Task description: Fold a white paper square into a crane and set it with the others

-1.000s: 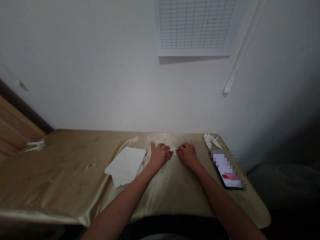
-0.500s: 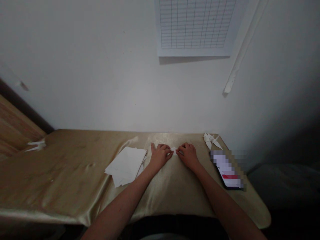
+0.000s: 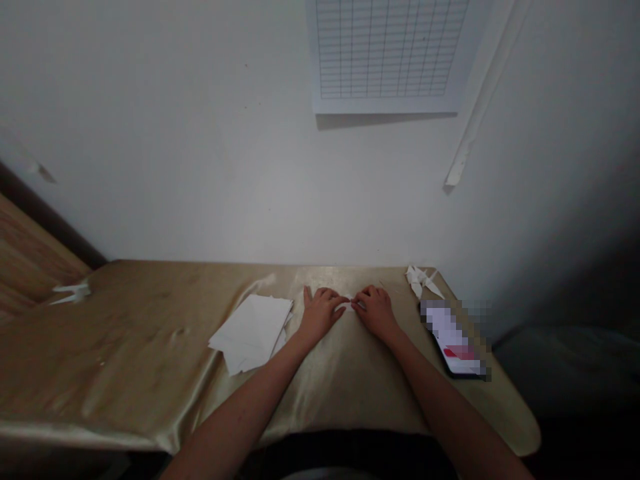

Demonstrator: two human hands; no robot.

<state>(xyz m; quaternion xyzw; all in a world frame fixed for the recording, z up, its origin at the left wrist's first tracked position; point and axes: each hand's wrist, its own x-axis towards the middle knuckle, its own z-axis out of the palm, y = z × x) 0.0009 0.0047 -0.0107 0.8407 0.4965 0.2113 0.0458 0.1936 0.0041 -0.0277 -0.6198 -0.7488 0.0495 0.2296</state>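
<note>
My remote count
I saw two hands, one small paper, one paper stack, one phone.

Looks like a corner of a small room, at home or in a modest office; hard to tell which. Suggested by a satiny gold-draped table along a plain white wall, a printed grid sheet hung above, wood-grain panelling and a smartphone.

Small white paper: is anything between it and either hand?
Nothing visible: the left hand and right hand are both at the small white paper. The paper stack lies to the left, the phone to the right.
</note>
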